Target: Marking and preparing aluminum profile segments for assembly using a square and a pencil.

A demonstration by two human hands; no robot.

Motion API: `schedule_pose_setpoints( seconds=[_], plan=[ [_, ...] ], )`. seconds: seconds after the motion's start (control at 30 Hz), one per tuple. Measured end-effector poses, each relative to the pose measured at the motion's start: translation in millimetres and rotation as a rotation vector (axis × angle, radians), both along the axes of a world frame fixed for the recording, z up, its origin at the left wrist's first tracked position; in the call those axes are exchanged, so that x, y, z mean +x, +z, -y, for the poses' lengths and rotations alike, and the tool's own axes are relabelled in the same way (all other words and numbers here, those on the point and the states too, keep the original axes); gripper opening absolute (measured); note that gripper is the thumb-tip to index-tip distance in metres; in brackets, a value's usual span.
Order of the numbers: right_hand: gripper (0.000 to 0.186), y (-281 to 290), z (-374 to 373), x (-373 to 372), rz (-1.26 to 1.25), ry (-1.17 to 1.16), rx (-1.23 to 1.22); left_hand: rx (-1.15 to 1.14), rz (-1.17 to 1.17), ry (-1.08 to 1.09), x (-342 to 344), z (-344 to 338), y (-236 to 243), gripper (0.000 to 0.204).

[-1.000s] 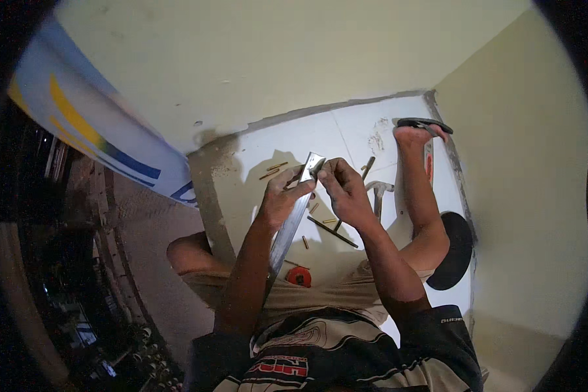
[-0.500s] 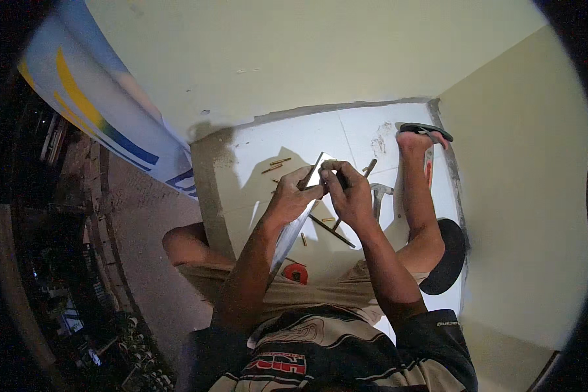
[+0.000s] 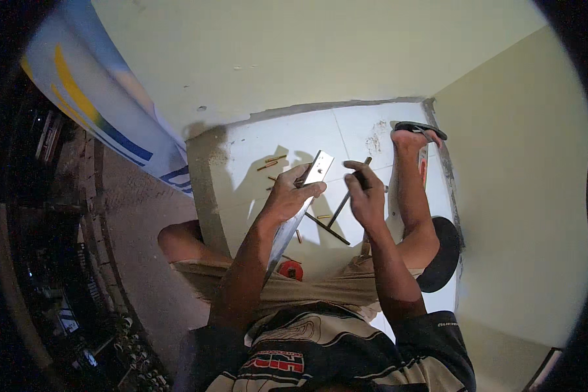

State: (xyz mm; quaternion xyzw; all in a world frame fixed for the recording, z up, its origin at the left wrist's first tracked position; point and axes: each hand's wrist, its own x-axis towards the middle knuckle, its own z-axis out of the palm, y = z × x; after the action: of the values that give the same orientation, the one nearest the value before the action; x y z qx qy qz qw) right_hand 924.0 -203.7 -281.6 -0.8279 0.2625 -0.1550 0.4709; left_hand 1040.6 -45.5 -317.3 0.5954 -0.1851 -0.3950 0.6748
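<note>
A long silver metal bar [image 3: 317,168] with small holes near its far end slants up from my lap. My left hand [image 3: 290,196] is closed around it just below that end, the thumb lying across its face. To the right, my right hand [image 3: 367,193] is held apart from the bar. Its index finger and thumb are spread with a dark gap between them, and I see nothing held there. Beneath this hand lies a dark T-shaped metal tool [image 3: 329,228] on the tiles. Behind the same hand and wrist, a hammer is mostly hidden.
Several small brass-coloured rods [image 3: 268,165] are scattered on the white tiled floor [image 3: 317,127]. A red round object [image 3: 291,270] sits by my lap. Walls [image 3: 516,183] rise ahead and right. A printed banner [image 3: 111,111] hangs at left, and a sandalled foot [image 3: 411,138] rests at right.
My right hand has drawn away from the bar's far end, moving right and slightly down, and its fingers have parted. The bar's end face and holes now show. My left hand keeps its hold.
</note>
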Motion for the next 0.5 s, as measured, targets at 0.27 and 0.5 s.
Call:
schedule_pose_setpoints(
  seconds=[0.27, 0.5],
  plan=[
    [0.023, -34.0, 15.3, -30.2, -0.026, 0.003, 0.487, -0.032, -0.011, -0.011, -0.9, 9.0, -22.4, 0.040],
    [0.022, 21.5, -7.2, 15.7, -0.098, 0.294, -0.453, -0.063, -0.052, 0.005, -1.6, 11.4, -30.8, 0.035]
  ],
)
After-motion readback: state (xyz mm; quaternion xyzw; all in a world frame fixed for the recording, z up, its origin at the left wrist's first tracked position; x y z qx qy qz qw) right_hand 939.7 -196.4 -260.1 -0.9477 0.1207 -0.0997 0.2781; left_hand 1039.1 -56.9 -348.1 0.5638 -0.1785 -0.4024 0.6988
